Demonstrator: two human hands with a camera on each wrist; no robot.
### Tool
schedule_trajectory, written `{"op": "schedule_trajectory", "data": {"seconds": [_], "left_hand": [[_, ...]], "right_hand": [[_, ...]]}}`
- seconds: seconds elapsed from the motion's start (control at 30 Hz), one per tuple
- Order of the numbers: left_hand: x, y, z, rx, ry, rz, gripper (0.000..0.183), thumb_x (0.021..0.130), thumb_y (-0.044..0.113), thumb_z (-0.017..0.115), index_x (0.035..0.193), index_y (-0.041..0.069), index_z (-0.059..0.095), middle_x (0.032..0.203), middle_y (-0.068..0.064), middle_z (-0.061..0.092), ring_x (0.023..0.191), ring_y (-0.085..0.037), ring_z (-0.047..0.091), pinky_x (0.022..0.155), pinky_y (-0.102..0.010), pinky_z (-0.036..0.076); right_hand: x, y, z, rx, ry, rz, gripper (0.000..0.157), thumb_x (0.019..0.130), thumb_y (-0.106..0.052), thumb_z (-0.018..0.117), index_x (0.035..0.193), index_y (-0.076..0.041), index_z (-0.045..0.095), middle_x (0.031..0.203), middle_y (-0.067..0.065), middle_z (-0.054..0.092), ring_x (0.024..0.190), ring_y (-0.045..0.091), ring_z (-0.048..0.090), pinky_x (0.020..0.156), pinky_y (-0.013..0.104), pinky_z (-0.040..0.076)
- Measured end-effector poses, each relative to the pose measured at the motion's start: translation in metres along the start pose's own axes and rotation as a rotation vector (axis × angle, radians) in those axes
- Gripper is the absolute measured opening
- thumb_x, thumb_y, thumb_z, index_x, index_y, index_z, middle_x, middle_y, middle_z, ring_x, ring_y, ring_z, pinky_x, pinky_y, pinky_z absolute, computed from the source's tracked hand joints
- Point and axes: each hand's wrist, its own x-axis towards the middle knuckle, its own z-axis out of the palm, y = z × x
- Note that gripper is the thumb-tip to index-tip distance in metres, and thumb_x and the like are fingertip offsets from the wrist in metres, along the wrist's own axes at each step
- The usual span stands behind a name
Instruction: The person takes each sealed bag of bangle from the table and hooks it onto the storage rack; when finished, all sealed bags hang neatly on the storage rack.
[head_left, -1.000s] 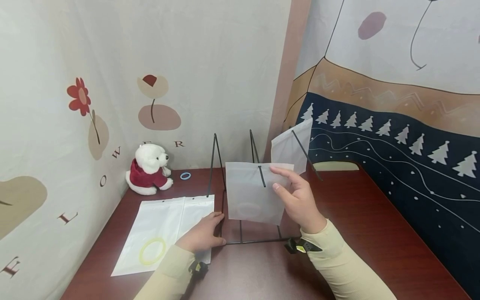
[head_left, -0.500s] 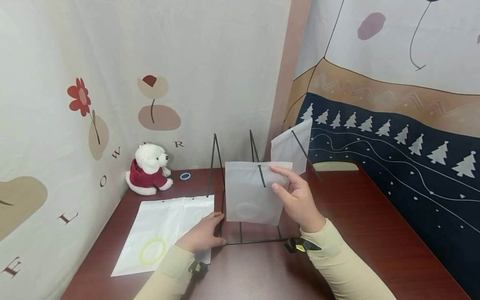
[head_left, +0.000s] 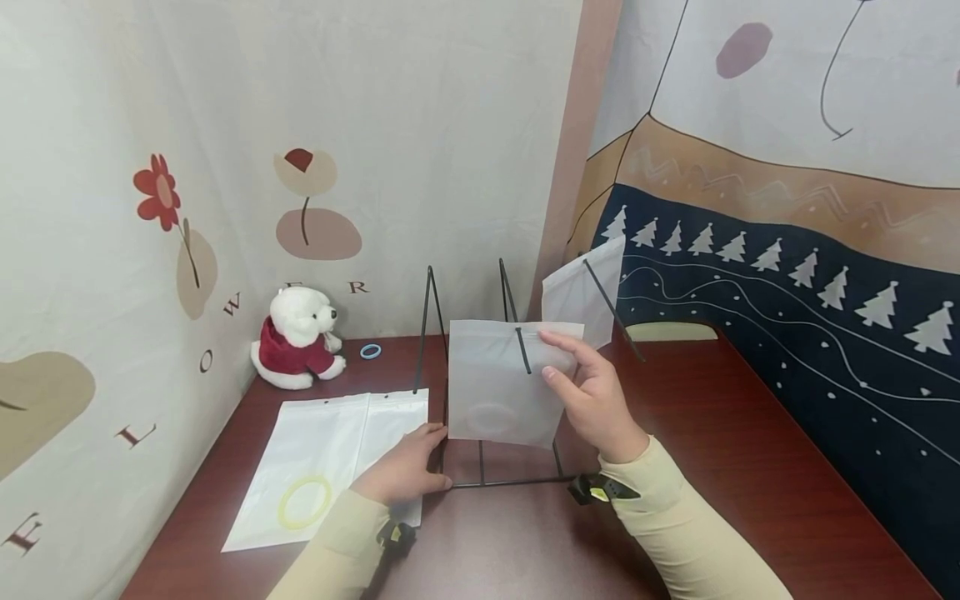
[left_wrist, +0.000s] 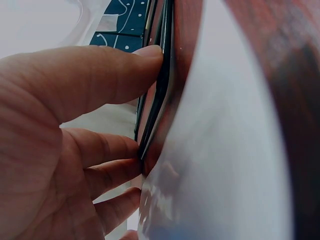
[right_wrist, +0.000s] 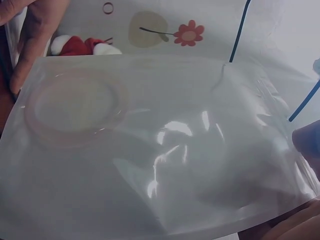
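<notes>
My right hand [head_left: 600, 400] pinches the upper right edge of a translucent zip bag [head_left: 491, 379] between thumb and index finger. A black prong [head_left: 524, 354] of the metal rack [head_left: 517, 481] comes through the bag near its top edge. Inside, a pale pink ring [right_wrist: 31, 111] shows in the right wrist view. My left hand [head_left: 401, 467] touches the rack's left front corner, thumb and fingertips against the thin black bar [left_wrist: 162, 87] in the left wrist view. Another white bag [head_left: 585, 304] hangs from a prong at the rack's right side.
Flat on the table [head_left: 750, 467] at the left lies a white bag [head_left: 341, 433] with a yellow ring [head_left: 282, 505] in it. Behind it sit a white toy bear [head_left: 300, 342] in red and a small blue ring [head_left: 371, 357]. Printed cloths close off the back and sides.
The bag in my right hand has shifted very slightly left and up, its lower edge swaying a little. My left hand and the rack stay put.
</notes>
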Motion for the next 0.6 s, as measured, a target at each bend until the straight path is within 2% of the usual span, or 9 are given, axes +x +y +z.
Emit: {"op": "schedule_trajectory", "data": {"seconds": [0.3, 0.43, 0.5, 0.53, 0.6], "left_hand": [[-0.0006, 0.001, -0.0008, -0.006, -0.003, 0.0, 0.084, 0.082, 0.024, 0.084, 0.152, -0.007, 0.049, 0.161, -0.022, 0.045, 0.15, -0.046, 0.041, 0.122, -0.059, 0.037], [-0.0007, 0.0009, -0.0005, -0.008, -0.007, 0.0, 0.084, 0.083, 0.024, 0.084, 0.153, -0.006, 0.048, 0.161, -0.022, 0.044, 0.15, -0.046, 0.041, 0.122, -0.059, 0.037], [-0.0006, 0.0006, -0.0001, -0.005, -0.009, -0.001, 0.085, 0.083, 0.024, 0.084, 0.154, -0.006, 0.047, 0.162, -0.022, 0.044, 0.15, -0.046, 0.041, 0.122, -0.059, 0.037], [-0.0007, 0.0007, -0.0002, -0.004, -0.008, -0.001, 0.085, 0.083, 0.024, 0.084, 0.154, -0.006, 0.047, 0.162, -0.022, 0.044, 0.15, -0.046, 0.041, 0.122, -0.059, 0.037], [-0.0006, 0.0006, 0.0, -0.002, -0.008, -0.001, 0.086, 0.084, 0.025, 0.084, 0.154, -0.006, 0.047, 0.162, -0.022, 0.044, 0.151, -0.046, 0.041, 0.122, -0.059, 0.037]], "right_hand": [[-0.0004, 0.0032, 0.0017, 0.018, 0.017, 0.013, 0.048, 0.097, 0.01, 0.063, 0.143, -0.004, 0.063, 0.146, 0.013, 0.06, 0.125, 0.015, 0.059, 0.098, 0.02, 0.056], [-0.0005, 0.0053, 0.0011, -0.016, 0.039, 0.014, 0.044, 0.097, 0.01, 0.064, 0.138, -0.003, 0.067, 0.143, 0.014, 0.063, 0.124, 0.008, 0.056, 0.094, 0.017, 0.052], [-0.0004, 0.0058, 0.0007, -0.05, 0.05, 0.015, 0.041, 0.097, 0.008, 0.065, 0.137, -0.004, 0.068, 0.141, 0.013, 0.065, 0.099, 0.001, 0.061, 0.076, 0.016, 0.053], [-0.0002, 0.0062, 0.0006, -0.071, 0.056, 0.016, 0.041, 0.097, 0.007, 0.066, 0.136, -0.005, 0.069, 0.14, 0.012, 0.066, 0.086, 0.0, 0.06, 0.067, 0.017, 0.051], [0.0002, 0.0072, 0.0002, -0.097, 0.063, 0.019, 0.04, 0.097, 0.005, 0.067, 0.135, -0.006, 0.07, 0.139, 0.012, 0.067, 0.074, 0.001, 0.052, 0.053, 0.022, 0.044]]}}
